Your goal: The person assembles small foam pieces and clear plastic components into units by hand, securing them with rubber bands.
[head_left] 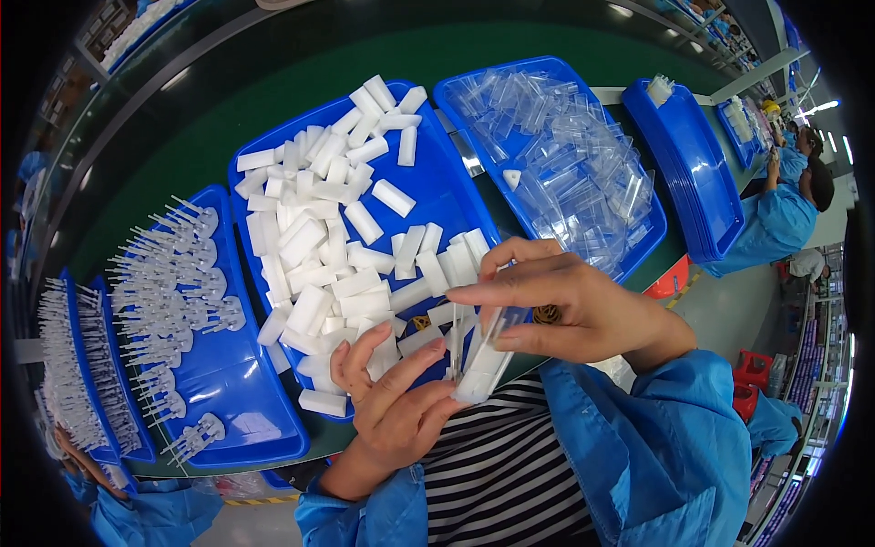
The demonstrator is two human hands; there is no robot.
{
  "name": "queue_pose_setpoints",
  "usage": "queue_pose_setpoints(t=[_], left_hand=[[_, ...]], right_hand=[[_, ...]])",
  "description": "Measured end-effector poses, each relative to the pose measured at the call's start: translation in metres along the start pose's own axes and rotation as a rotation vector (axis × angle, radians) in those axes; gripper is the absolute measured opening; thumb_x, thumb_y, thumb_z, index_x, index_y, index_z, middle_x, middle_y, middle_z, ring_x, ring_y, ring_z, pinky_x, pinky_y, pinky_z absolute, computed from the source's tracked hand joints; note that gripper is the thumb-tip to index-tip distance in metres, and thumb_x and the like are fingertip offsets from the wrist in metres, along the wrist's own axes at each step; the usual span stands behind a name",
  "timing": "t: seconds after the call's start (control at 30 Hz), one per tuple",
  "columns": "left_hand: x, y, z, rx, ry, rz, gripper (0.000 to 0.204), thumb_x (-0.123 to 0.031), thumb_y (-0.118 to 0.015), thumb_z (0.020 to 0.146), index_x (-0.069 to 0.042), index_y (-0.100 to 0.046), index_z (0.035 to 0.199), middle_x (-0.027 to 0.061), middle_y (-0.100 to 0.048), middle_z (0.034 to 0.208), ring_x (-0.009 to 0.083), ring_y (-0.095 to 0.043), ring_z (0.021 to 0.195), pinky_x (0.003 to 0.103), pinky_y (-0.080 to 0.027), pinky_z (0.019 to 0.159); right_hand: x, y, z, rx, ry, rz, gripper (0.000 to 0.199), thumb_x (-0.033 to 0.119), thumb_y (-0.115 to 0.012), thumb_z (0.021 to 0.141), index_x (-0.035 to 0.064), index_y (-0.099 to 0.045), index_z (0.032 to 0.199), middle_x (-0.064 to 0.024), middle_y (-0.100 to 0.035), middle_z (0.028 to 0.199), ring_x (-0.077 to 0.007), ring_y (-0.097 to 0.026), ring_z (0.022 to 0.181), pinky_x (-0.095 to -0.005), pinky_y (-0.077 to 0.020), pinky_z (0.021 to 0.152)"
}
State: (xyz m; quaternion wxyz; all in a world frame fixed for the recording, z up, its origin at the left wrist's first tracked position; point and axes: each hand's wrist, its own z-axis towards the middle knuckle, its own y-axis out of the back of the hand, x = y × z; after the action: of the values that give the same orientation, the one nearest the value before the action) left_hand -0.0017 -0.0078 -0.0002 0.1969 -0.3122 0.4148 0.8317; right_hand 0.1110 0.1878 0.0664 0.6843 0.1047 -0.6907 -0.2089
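My left hand (392, 401) and my right hand (565, 305) meet in front of my chest around a small transparent plastic piece (483, 369) with a whitish lower end. Its lower end rests against the fingers of my left hand, whose index and middle fingers stand apart. From above, my right thumb and index finger grip the upper part. Just beyond the hands, white rectangular blocks (310, 237) lie heaped in a blue tray (460, 196). What exactly the held piece contains is hard to make out.
A blue tray (663, 223) of transparent plastic pieces (583, 173) lies to the right, beside stacked blue trays (679, 164). White pronged parts (182, 310) fill much of another tray (246, 383) at left. A co-worker in blue (770, 219) sits at far right; another person's sleeve (159, 515) shows lower left.
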Motion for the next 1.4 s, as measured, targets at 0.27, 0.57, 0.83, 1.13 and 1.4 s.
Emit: queue_pose_setpoints(t=[0.27,0.57,0.83,1.13,1.4], left_hand=[[-0.002,0.001,-0.001,-0.016,-0.005,0.004,0.014,-0.029,-0.069,0.070,-0.015,-0.067,0.072,0.0011,-0.061,0.109,0.0350,-0.040,0.117,0.048,-0.010,0.102],[0.000,0.002,0.002,-0.046,-0.008,0.000,0.012,-0.026,-0.070,0.068,-0.016,-0.066,0.073,0.0008,-0.060,0.108,0.0360,-0.041,0.115,0.050,-0.011,0.102],[0.006,0.001,0.002,-0.056,0.025,-0.292,0.018,-0.016,-0.073,0.066,-0.010,-0.061,0.079,0.0064,-0.060,0.102,0.0331,-0.049,0.103,0.051,-0.026,0.096],[0.010,-0.003,0.000,-0.007,-0.013,-0.538,0.017,-0.011,-0.065,0.075,-0.008,-0.053,0.086,0.0148,-0.053,0.109,0.0396,-0.041,0.112,0.048,-0.034,0.091],[0.011,-0.006,0.002,0.105,-0.014,-0.607,0.014,-0.018,-0.059,0.083,-0.010,-0.047,0.085,0.0167,-0.052,0.118,0.0428,-0.030,0.124,0.051,-0.020,0.100]], right_hand=[[0.000,0.001,-0.004,0.067,0.082,-0.085,0.042,0.016,-0.069,0.075,0.0138,-0.059,0.116,-0.0044,-0.060,0.088,-0.0180,-0.050,0.095,-0.0335,-0.0299,0.082],[-0.009,-0.023,-0.005,0.029,0.006,0.131,0.042,0.014,-0.068,0.075,0.0131,-0.059,0.116,-0.0065,-0.057,0.092,-0.0199,-0.050,0.093,-0.0350,-0.0317,0.084],[0.007,-0.022,0.002,-0.042,0.124,-0.075,0.057,0.017,-0.069,0.075,0.0120,-0.046,0.127,-0.0053,-0.055,0.091,-0.0194,-0.050,0.094,-0.0350,-0.0273,0.081],[0.012,-0.009,0.004,0.048,0.155,0.137,0.040,0.017,-0.067,0.079,0.0088,-0.051,0.115,-0.0037,-0.061,0.088,-0.0148,-0.057,0.088,-0.0315,-0.0322,0.080],[0.010,0.016,0.009,0.146,0.122,0.131,0.014,0.009,-0.063,0.079,0.0049,-0.064,0.092,-0.0064,-0.066,0.081,-0.0152,-0.064,0.079,-0.0295,-0.0449,0.073]])
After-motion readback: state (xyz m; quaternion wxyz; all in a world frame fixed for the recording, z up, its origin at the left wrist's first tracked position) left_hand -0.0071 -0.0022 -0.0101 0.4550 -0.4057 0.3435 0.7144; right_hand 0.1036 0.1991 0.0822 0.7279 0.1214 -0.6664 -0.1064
